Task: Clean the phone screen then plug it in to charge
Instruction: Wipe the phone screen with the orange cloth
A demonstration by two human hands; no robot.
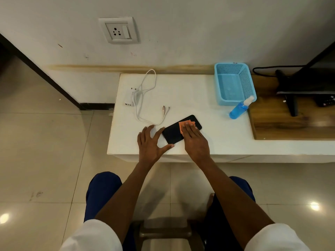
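1. The white table [208, 124] is holding everything. The phone [174, 134] is lying flat on it, near the front edge, and I am using the phone as my marker.
2. The blue basket [233, 82] is sitting far behind the phone and to its right. I cannot read any words on it.
3. The phone is looking thin, stiff and smooth. I am guessing it is light, slippery on its glass, and could crack if dropped, so taking it by its long side edges seems best.
4. The left hand [150, 142] is lying open just left of the phone, with finger and thumb bracing its near corner.
5. The right hand [194, 140] is lying flat on the phone, and its grip is not closing; straight fingers are pressing the orange cloth [183, 125] onto the screen.
6. The blue spray bottle [239, 108] is standing right of the phone. No label is showing.
7. The white charger [129, 98] and its soft, bendy cable [145, 87] are lying behind the phone to the left, with the cable ends [165, 108] just behind the phone.
8. The wall socket [117, 30] is sitting high behind the phone. No writing is readable.
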